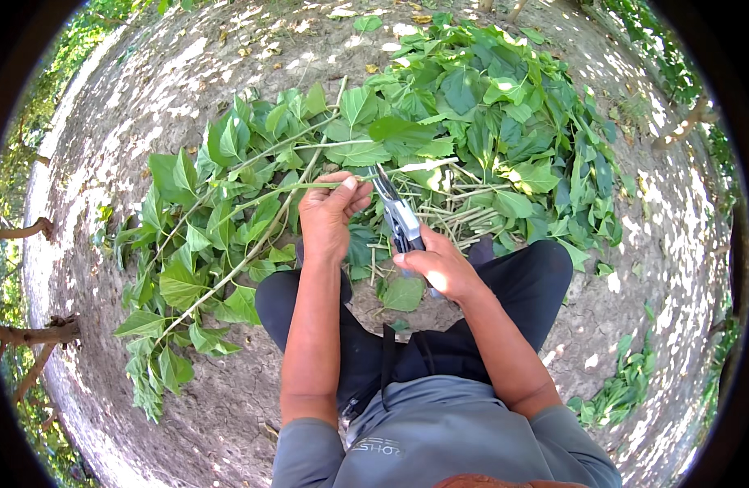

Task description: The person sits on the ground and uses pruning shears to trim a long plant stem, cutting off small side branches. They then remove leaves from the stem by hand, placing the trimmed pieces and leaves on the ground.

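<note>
My left hand (333,210) pinches a thin green leafy stem (261,198) between thumb and fingers. In my right hand (438,262) is a pair of pruning shears (400,213), its blades at the stem just right of my left fingertips. Whether the blades are closed on the stem I cannot tell. Beyond them the stem carries on to a pale piece near the cut sticks. Several leafy branches (246,259) lie to the left. Short cut stem pieces (466,216) lie behind and right of the shears, beside a large heap of green leaves (521,122).
Dry cracked soil (216,421) surrounds the plants. A smaller bunch of leaves (621,384) lies at the lower right. Tree branches jut in at the left (36,334) and upper right (685,125). My bent knees flank the work, and a loose leaf (404,294) lies between them.
</note>
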A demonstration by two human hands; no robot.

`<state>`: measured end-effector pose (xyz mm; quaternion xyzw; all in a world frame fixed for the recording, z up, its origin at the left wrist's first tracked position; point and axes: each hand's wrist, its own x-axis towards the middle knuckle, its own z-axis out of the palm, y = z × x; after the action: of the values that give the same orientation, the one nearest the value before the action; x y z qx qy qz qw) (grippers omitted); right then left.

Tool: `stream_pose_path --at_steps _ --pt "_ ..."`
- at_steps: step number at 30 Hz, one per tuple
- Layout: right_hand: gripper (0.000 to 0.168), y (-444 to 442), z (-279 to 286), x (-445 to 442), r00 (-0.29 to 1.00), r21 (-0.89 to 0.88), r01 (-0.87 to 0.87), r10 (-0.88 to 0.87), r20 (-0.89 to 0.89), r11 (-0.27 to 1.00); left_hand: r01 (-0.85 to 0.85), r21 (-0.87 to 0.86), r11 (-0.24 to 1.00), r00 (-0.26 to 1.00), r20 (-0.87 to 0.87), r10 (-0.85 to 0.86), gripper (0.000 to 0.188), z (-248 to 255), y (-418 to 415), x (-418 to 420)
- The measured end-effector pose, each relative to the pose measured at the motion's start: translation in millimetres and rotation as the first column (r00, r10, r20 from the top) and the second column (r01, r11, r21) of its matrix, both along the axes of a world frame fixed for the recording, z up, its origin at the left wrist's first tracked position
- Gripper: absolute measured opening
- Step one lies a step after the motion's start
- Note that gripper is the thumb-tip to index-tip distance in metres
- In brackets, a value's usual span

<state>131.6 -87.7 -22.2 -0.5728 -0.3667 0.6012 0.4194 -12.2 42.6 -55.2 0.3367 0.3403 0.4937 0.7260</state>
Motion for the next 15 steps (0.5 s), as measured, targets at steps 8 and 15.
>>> stream_pose_path --at_steps 8,15 --pt "0.039 4 -8 -1 0.993 0.06 0.087 -0.082 -0.087 0.994 0.097 0.01 0.995 0.989 -0.115 -0.096 0.016 -5 -4 5" --pt "0.042 3 -11 2 0.988 0.046 0.109 -0.104 -0.111 0.993 0.124 0.017 0.992 0.984 -0.131 -0.12 0.016 0 -6 4"
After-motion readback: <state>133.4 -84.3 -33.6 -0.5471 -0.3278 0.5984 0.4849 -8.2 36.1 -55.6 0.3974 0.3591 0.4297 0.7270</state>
